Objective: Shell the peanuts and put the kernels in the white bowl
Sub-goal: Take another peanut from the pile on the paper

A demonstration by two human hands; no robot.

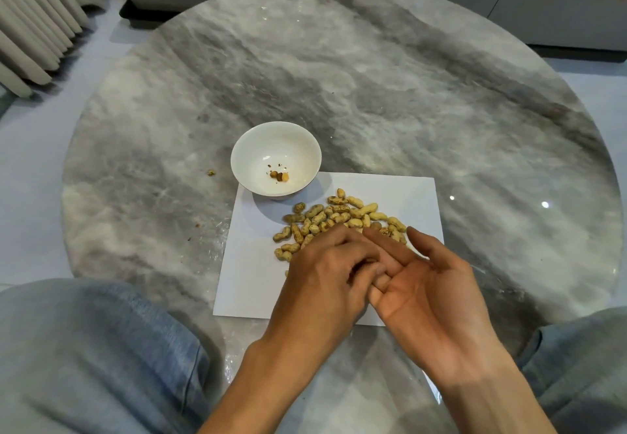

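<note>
Both hands meet low in the frame, just right of centre, over the near edge of a white sheet of paper [400, 196] that lies on the round grey marble surface [373, 77]. The left hand [325, 284] comes in from the bottom centre, back up, its fingers curled inward toward the right palm; whether they pinch anything cannot be told, since the fingertips hide whatever lies between them. The right hand [427, 301] enters from the lower right, turned palm up and tilted toward the left, fingers straight and loosely spread, the forefinger reaching over the heap. The two hands touch where the left fingers press into the right fingers.

The peanuts [339, 216], still in their shells, lie in a loose heap on the paper just above the hands, partly covered by them. The white bowl [249, 148] stands at the paper's upper left corner, left of centre, with a few brown kernels [280, 176] at its bottom. A small crumb [211, 172] lies on the surface left of the bowl. Knees in blue jeans [84, 348] fill the lower corners.
</note>
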